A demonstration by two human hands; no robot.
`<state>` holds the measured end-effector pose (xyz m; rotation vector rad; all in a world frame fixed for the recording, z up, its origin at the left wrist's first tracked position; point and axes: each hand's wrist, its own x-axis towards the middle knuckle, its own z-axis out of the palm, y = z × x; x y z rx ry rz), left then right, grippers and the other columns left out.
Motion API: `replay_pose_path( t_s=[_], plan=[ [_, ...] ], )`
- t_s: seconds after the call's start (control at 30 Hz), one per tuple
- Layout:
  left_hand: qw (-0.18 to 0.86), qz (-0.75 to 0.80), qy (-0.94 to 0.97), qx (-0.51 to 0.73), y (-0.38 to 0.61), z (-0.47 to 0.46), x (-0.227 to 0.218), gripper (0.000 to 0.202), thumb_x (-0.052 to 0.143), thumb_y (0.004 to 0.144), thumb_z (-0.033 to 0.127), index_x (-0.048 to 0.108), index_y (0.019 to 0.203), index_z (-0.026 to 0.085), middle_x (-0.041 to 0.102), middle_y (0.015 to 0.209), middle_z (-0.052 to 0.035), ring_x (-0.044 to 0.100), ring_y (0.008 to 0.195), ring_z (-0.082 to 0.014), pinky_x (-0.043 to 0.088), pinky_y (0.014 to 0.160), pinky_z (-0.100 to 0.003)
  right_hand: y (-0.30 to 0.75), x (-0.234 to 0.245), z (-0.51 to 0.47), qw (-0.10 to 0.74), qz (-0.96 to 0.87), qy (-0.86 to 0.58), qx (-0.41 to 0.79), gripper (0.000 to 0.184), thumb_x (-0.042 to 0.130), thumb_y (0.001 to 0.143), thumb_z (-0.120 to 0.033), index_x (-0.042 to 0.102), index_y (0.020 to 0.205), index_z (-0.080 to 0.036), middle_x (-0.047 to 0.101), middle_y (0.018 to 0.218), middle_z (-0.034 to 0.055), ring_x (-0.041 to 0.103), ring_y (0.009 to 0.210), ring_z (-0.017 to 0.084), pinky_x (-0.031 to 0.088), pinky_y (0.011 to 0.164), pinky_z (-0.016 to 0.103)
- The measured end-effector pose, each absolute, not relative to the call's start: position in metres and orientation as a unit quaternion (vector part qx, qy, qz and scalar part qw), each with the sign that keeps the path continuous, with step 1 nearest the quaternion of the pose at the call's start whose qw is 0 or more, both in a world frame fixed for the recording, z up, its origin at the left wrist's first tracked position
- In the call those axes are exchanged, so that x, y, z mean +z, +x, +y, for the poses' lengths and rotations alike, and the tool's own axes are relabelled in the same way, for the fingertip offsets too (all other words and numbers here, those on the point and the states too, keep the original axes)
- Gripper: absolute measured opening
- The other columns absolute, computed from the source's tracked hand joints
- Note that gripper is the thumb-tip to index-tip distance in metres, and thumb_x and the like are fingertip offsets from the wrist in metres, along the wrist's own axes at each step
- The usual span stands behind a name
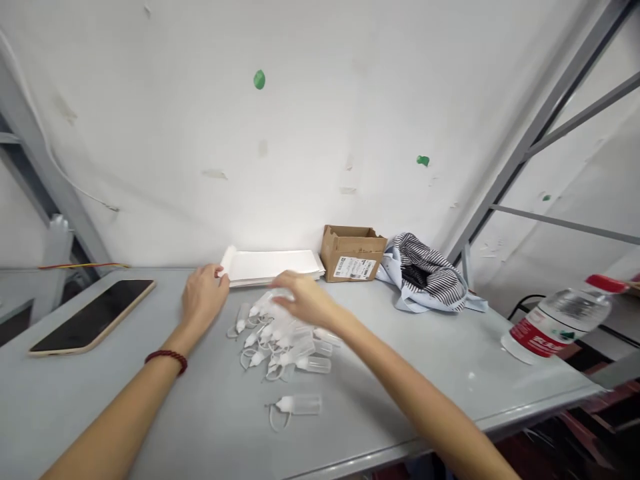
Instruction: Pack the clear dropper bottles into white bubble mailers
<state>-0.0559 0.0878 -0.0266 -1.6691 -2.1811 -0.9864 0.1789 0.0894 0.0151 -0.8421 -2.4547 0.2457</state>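
My left hand (203,293) pinches the raised left end of the top sheet on a flat stack of white paper (273,265), which lies against the wall. A dark red braided bracelet (167,358) circles that wrist. Over the far side of a heap of small clear squeeze bottles (287,343) is my right hand (305,298), slightly blurred. Its thumb and fingers are apart, and I see nothing held between them. The bottles have white needle-tip tops with looped cap straps. Nearer me, one such bottle (300,405) lies on its side, apart from the heap.
A phone (95,315) lies at the left of the grey table (215,413). Right of the paper stand an open cardboard box (353,253) and a bundled striped cloth (430,273). A water bottle with a red cap (560,320) stands near the right edge. Metal frames flank the table.
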Motion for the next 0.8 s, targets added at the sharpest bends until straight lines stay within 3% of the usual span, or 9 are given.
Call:
replay_pose_path(
  t_s=[0.07, 0.13, 0.2, 0.37, 0.6, 0.73, 0.8],
  plan=[
    [0.112, -0.741, -0.564, -0.347, -0.055, 0.088, -0.028, 0.031, 0.043, 0.081, 0.027, 0.062, 0.101, 0.012, 0.065, 0.097, -0.0147, 0.059, 0.096, -0.0297, 0.046, 0.084, -0.039, 0.186, 0.013, 0.112, 0.223, -0.907, -0.355, 0.043, 0.031, 0.062, 0.085, -0.020, 0.060, 0.116, -0.016, 0.059, 0.122, 0.0129, 0.056, 0.113, 0.022, 0.044, 0.097, 0.040],
    [0.096, -0.732, -0.561, -0.374, -0.054, 0.088, -0.030, 0.030, 0.044, 0.081, 0.025, 0.063, 0.099, 0.012, 0.065, 0.098, -0.0159, 0.057, 0.098, -0.0312, 0.046, 0.086, -0.041, 0.197, 0.006, 0.135, 0.199, -0.900, -0.387, 0.002, 0.039, 0.065, 0.083, -0.022, 0.058, 0.121, -0.018, 0.055, 0.130, 0.0154, 0.052, 0.121, 0.025, 0.042, 0.098, 0.041],
    [0.095, -0.729, -0.559, -0.383, -0.053, 0.088, -0.031, 0.029, 0.044, 0.081, 0.026, 0.063, 0.099, 0.012, 0.065, 0.099, -0.0152, 0.057, 0.098, -0.0312, 0.046, 0.086, -0.041, 0.205, -0.005, 0.153, 0.189, -0.897, -0.398, -0.025, 0.036, 0.062, 0.085, -0.023, 0.059, 0.121, -0.021, 0.056, 0.131, 0.0144, 0.051, 0.122, 0.026, 0.042, 0.096, 0.041],
    [0.093, -0.728, -0.552, -0.396, -0.052, 0.088, -0.034, 0.030, 0.042, 0.083, 0.026, 0.063, 0.100, 0.013, 0.064, 0.099, -0.0142, 0.055, 0.101, -0.0306, 0.044, 0.087, -0.041, 0.216, -0.027, 0.171, 0.184, -0.892, -0.404, -0.080, 0.021, 0.047, 0.091, -0.013, 0.067, 0.096, -0.019, 0.069, 0.101, 0.0099, 0.063, 0.097, 0.020, 0.042, 0.084, 0.031],
    [0.068, -0.703, -0.550, -0.447, -0.047, 0.081, -0.025, 0.029, 0.042, 0.082, 0.027, 0.067, 0.092, 0.015, 0.064, 0.097, -0.0155, 0.055, 0.101, -0.0312, 0.043, 0.089, -0.044, 0.234, -0.035, 0.167, 0.244, -0.869, -0.402, -0.155, 0.031, 0.043, 0.079, 0.003, 0.066, 0.086, -0.016, 0.070, 0.091, 0.0096, 0.062, 0.081, 0.019, 0.041, 0.070, 0.027],
    [0.017, -0.692, -0.529, -0.490, -0.047, 0.079, -0.016, 0.031, 0.045, 0.080, 0.028, 0.067, 0.098, 0.014, 0.066, 0.096, -0.0145, 0.059, 0.096, -0.0292, 0.044, 0.089, -0.043, 0.254, -0.032, 0.153, 0.300, -0.849, -0.391, -0.187, 0.031, 0.040, 0.082, 0.001, 0.066, 0.089, -0.015, 0.070, 0.096, 0.0107, 0.061, 0.085, 0.020, 0.040, 0.078, 0.031],
    [-0.042, -0.689, -0.515, -0.508, -0.046, 0.080, -0.014, 0.030, 0.047, 0.079, 0.030, 0.068, 0.095, 0.014, 0.069, 0.086, -0.0114, 0.063, 0.084, -0.0265, 0.048, 0.082, -0.040, 0.261, -0.032, 0.143, 0.322, -0.843, -0.385, -0.194, 0.028, 0.039, 0.087, -0.004, 0.065, 0.089, -0.015, 0.070, 0.096, 0.0104, 0.061, 0.088, 0.020, 0.039, 0.082, 0.032]
  ],
)
